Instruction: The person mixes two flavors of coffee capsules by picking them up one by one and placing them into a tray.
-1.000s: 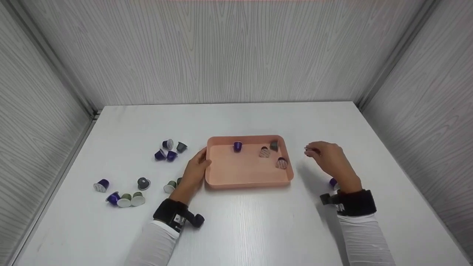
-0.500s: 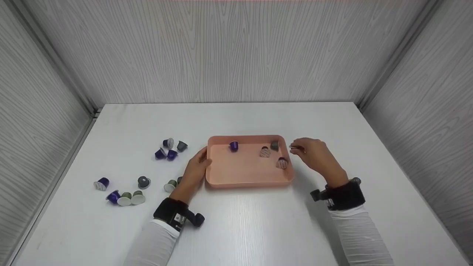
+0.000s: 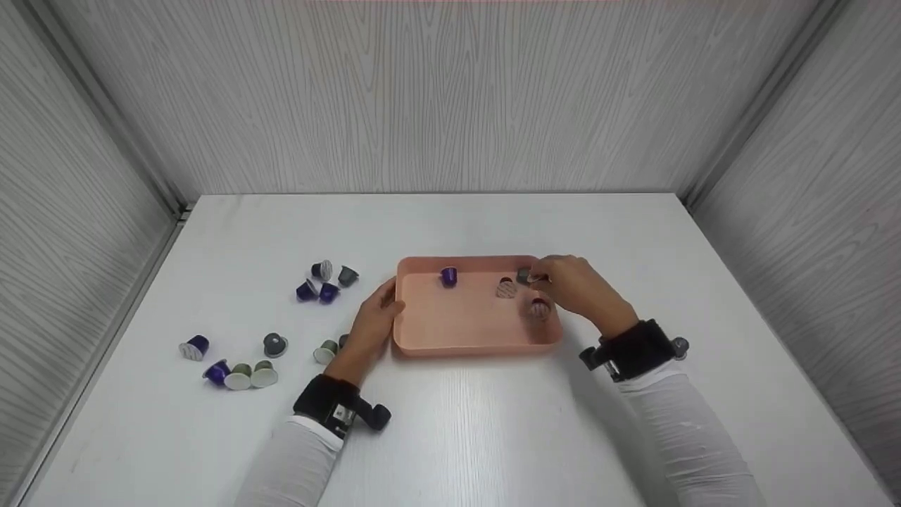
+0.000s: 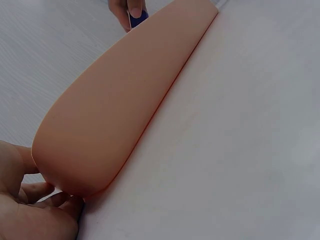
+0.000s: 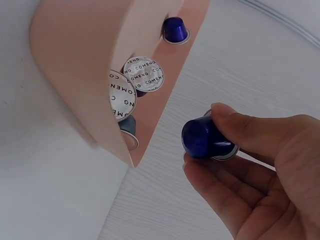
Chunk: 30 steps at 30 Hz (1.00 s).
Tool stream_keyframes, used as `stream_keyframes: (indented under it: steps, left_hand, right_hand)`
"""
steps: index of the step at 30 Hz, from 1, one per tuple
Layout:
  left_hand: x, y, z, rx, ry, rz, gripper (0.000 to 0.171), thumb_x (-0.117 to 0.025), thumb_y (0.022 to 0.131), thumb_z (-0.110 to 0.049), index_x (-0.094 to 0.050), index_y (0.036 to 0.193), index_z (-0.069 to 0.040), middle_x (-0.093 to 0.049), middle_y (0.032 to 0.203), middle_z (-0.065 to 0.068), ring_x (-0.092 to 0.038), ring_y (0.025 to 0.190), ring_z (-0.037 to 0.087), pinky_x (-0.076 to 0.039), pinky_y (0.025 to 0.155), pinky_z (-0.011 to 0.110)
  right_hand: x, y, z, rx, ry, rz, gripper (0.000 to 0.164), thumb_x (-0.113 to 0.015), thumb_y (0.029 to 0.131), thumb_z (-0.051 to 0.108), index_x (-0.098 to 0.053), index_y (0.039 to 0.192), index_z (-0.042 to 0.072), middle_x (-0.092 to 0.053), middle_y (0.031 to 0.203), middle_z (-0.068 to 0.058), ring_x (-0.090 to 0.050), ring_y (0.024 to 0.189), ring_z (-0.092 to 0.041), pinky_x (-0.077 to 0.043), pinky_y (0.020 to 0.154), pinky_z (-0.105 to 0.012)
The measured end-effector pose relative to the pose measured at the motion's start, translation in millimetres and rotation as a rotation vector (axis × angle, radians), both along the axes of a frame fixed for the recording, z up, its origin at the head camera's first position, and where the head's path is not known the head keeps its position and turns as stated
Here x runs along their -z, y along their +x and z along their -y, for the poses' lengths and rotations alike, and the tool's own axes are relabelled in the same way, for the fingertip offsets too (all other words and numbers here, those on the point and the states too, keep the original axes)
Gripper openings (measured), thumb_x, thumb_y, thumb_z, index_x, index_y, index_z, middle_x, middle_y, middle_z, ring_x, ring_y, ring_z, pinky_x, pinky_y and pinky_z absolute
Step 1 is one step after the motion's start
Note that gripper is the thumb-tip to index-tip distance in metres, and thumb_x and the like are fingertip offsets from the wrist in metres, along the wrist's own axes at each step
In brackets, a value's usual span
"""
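Right wrist view: in our right hand (image 5: 275, 182) we pinch a blue capsule (image 5: 205, 137) — above the right end of the pink tray (image 3: 457, 320) — while our left hand (image 3: 372, 318) grips its left side; four other capsules (image 3: 449, 277) lie inside.

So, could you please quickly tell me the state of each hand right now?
Left hand: closed, holding the shallow pink rectangular tray by its edge.
Right hand: closed, holding a shiny blue cup-shaped capsule.
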<state>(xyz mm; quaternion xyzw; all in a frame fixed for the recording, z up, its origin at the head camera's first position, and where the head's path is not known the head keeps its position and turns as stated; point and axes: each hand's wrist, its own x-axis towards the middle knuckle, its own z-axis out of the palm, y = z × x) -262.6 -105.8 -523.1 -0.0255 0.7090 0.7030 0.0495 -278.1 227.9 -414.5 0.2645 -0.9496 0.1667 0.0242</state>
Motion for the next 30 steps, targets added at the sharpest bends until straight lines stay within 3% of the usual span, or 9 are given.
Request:
stream_keyframes:
  steps: [6,10,15,19,23,26,30]
  left_hand:
    - [-0.6,0.4,0.0,-0.003,0.0,-0.021,0.056,-0.049,0.099,-0.001,-0.03,0.152,-0.002,-0.032,0.156,0.015,-0.027,0.144,0.025,-0.023,0.117,0.033]
    - [-0.2,1.1,-0.7,-0.006,0.002,-0.009,0.057,-0.049,0.099,-0.002,-0.03,0.153,-0.004,-0.031,0.156,0.013,-0.027,0.144,0.024,-0.023,0.117,0.033]
    - [-1.2,2.0,-1.8,-0.012,-0.001,0.001,0.057,-0.049,0.099,-0.003,-0.03,0.153,-0.004,-0.031,0.156,0.013,-0.027,0.144,0.025,-0.023,0.117,0.033]
    - [-2.1,2.1,-1.3,-0.009,-0.009,0.006,0.057,-0.049,0.099,-0.003,-0.03,0.153,-0.005,-0.031,0.156,0.013,-0.027,0.144,0.025,-0.022,0.117,0.033]
    - [-2.0,2.0,-1.0,-0.011,-0.028,0.015,0.057,-0.049,0.099,-0.005,-0.031,0.153,-0.006,-0.031,0.156,0.012,-0.028,0.144,0.024,-0.023,0.117,0.033]
    - [-1.6,1.5,-1.2,-0.01,-0.022,0.017,0.057,-0.049,0.099,-0.005,-0.031,0.153,-0.006,-0.032,0.156,0.011,-0.029,0.143,0.024,-0.024,0.117,0.033]
    - [-1.8,0.3,-1.7,-0.009,-0.007,0.013,0.057,-0.049,0.099,-0.003,-0.031,0.153,-0.005,-0.032,0.156,0.012,-0.029,0.143,0.024,-0.024,0.117,0.033]
  right_hand:
    - [-2.2,-9.6,14.2,-0.044,0.113,0.011,0.007,-0.066,0.091,0.005,-0.07,0.095,0.002,-0.065,0.081,-0.006,-0.055,0.07,-0.02,-0.05,0.064,-0.038]
    - [0.8,-13.7,21.6,-0.109,0.166,0.018,0.011,-0.064,0.087,-0.002,-0.069,0.096,-0.001,-0.066,0.082,-0.009,-0.052,0.066,-0.02,-0.048,0.061,-0.037]
    - [7.4,-14.1,28.4,-0.142,0.215,0.045,0.02,-0.061,0.081,-0.009,-0.071,0.095,0.002,-0.063,0.079,-0.005,-0.05,0.065,-0.018,-0.046,0.058,-0.033]
    - [12.7,-14.0,33.3,-0.181,0.218,0.057,0.029,-0.059,0.08,-0.01,-0.074,0.101,0.003,-0.071,0.091,-0.006,-0.063,0.08,-0.02,-0.055,0.071,-0.034]
    - [16.8,-11.5,37.9,-0.216,0.278,0.058,0.033,-0.057,0.085,-0.007,-0.073,0.112,0.004,-0.072,0.106,-0.008,-0.065,0.1,-0.024,-0.054,0.089,-0.037]
    - [18.4,-8.9,40.9,-0.234,0.369,0.03,0.028,-0.058,0.089,-0.003,-0.072,0.112,0.005,-0.071,0.108,-0.008,-0.064,0.101,-0.024,-0.051,0.093,-0.038]
    - [20.3,-8.0,42.7,-0.243,0.414,0.018,0.017,-0.061,0.092,0.003,-0.071,0.105,0.006,-0.069,0.103,-0.007,-0.063,0.092,-0.023,-0.05,0.091,-0.04]
